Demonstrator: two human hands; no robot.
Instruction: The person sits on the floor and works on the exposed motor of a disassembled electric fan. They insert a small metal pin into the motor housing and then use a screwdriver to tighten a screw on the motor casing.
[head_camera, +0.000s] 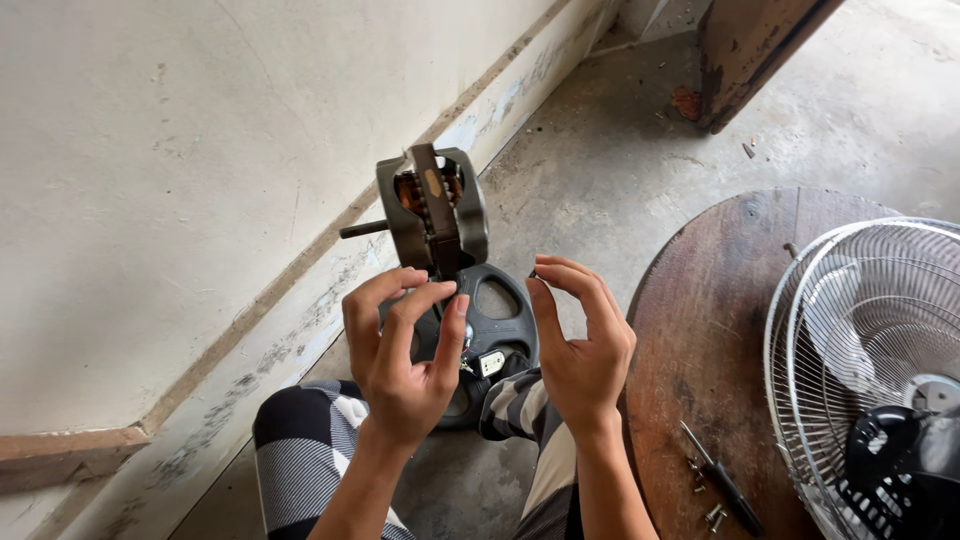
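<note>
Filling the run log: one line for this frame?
left hand: grips fan motor | right hand: pinches small dark part | round wooden table: screwdriver, fan guard

The fan motor (432, 212) at upper centre is dull grey metal with coppery windings inside, on a matt black plastic housing (497, 325). At right, the round table (700, 350) is worn, stained wood, the fan guard (862, 330) shiny metal wire. The floor (600, 170) is rough concrete, the wall (200, 150) chalky plaster. Lower centre, the trousers (305, 450) are striped cloth
</note>
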